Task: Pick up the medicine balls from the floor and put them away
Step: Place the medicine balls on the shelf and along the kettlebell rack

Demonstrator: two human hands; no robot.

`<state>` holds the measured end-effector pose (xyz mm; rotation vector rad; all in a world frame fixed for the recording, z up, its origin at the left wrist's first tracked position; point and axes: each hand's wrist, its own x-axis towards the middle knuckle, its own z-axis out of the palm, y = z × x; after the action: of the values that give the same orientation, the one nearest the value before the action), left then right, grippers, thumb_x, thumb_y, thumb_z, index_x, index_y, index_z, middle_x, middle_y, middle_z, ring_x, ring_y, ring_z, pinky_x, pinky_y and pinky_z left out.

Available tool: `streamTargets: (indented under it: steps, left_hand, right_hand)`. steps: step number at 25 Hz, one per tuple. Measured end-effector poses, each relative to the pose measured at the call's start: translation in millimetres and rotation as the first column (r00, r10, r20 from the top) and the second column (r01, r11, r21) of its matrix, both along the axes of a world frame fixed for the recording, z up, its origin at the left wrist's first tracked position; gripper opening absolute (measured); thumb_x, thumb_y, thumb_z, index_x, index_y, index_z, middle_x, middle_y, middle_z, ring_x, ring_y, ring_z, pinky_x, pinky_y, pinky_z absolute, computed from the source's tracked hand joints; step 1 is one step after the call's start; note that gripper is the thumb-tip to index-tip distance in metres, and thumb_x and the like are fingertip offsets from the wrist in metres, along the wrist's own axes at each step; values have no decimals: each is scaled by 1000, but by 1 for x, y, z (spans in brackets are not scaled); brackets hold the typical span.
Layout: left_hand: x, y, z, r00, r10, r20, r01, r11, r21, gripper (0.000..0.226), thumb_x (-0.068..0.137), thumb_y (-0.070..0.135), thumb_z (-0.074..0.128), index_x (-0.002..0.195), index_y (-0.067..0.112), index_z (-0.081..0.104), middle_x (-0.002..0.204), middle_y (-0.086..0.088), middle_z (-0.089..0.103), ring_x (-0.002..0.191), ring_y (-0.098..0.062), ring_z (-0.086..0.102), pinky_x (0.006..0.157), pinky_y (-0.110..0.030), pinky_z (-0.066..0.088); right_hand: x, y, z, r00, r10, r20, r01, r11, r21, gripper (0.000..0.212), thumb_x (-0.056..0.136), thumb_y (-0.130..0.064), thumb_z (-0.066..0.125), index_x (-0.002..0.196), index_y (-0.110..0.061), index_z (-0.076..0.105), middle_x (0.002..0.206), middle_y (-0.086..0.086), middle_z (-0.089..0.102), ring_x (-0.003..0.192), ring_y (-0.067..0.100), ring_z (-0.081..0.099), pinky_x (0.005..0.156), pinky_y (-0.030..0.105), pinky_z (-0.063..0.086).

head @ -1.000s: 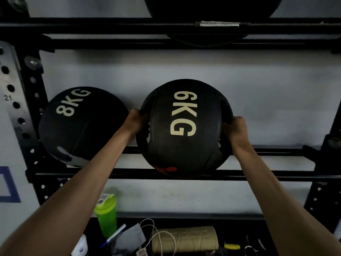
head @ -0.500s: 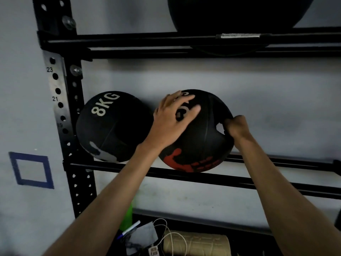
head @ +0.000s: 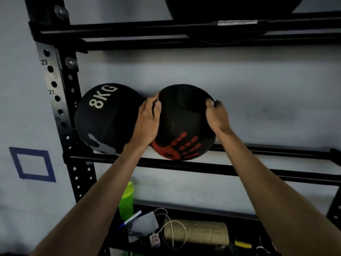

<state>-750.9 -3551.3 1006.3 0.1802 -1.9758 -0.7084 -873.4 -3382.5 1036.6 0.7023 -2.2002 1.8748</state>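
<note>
Ahead, a black rack stood against a grey wall, with a blue tape square at its left. On the middle rails, the ball with a red handprint sat touching the 8KG ball on its left. With both arms raised, the left hand and the right hand each curled round a side grip of it.

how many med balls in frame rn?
3. 8KG ball at the left end of the middle shelf; handprint ball beside it, gripped by left hand and right hand; dark ball on the top shelf, cropped, probably a third. More may lie out of frame.
</note>
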Motion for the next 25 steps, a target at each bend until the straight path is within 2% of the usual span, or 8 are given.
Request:
streamTargets:
  steps: [4, 7, 9, 12, 14, 17, 21, 25]
  left_hand:
    - [5, 20, -10, 993, 82, -80, -75, 994, 75, 41, 106, 26, 41, 146, 15, 47, 146, -8, 50, 137, -22, 42, 109, -15, 22]
    - [25, 47, -45, 980, 171, -102, -155, 977, 144, 44, 100, 19, 50, 143, 8, 46, 141, -16, 49, 132, -29, 46, 106, -18, 27]
    - [43, 68, -79, 973, 213, -92, -199, 970, 138, 45, 93, 13, 51, 138, 7, 49, 133, -17, 50, 121, -32, 52, 104, -27, 38]
    - [70, 99, -139, 959, 283, -9, -282, 957, 70, 40, 84, 10, 48, 123, 6, 56, 120, -14, 55, 107, -33, 56, 93, -47, 48]
    - [85, 113, -177, 968, 238, 83, -243, 968, 66, 33, 84, 10, 47, 116, 9, 57, 112, -10, 59, 98, -29, 60, 85, -48, 51]
    - [95, 131, -229, 945, 145, 293, -185, 976, 112, 31, 81, 12, 45, 111, 11, 56, 101, -9, 66, 93, -31, 64, 83, -46, 52]
    - [111, 154, -322, 743, -39, 668, -130, 971, 201, 29, 88, 12, 51, 116, 9, 57, 118, -20, 66, 112, -38, 61, 91, -44, 49]
    - [150, 167, -420, 501, -146, 853, -26, 983, 183, 33, 93, 14, 54, 124, 5, 57, 129, -23, 60, 122, -39, 56, 99, -42, 44]
  right_hand:
    - [18, 24, -24, 998, 47, -42, -48, 999, -23, 50, 104, -43, 41, 143, -12, 46, 138, 11, 58, 128, 28, 54, 96, 27, 39]
    - [39, 45, -59, 995, -2, -102, 5, 999, 32, 53, 93, -43, 50, 139, -15, 50, 125, 10, 65, 115, 28, 62, 100, 39, 50]
    - [59, 60, -94, 993, 5, -121, 3, 998, 69, 54, 85, -42, 49, 132, -16, 55, 116, 8, 67, 108, 26, 64, 96, 45, 53]
    - [100, 85, -152, 994, -18, -110, 24, 998, 60, 34, 90, -22, 52, 119, -9, 64, 112, 6, 70, 106, 23, 64, 94, 39, 53]
    - [126, 99, -189, 996, -26, -89, 33, 997, 74, 27, 92, -15, 53, 114, -7, 67, 112, 7, 70, 102, 21, 65, 91, 31, 53]
    - [151, 113, -244, 998, -16, -60, 28, 977, 209, 23, 92, -13, 55, 106, -4, 71, 106, 10, 73, 98, 22, 68, 82, 21, 47]
    - [179, 136, -332, 993, -81, 84, 29, 868, 496, 24, 88, -15, 52, 98, -4, 71, 102, 16, 73, 101, 34, 67, 81, 34, 48]
    - [219, 171, -435, 956, -150, 253, -69, 722, 688, 24, 84, -26, 44, 82, -12, 64, 89, 12, 70, 87, 30, 66, 72, 34, 48]
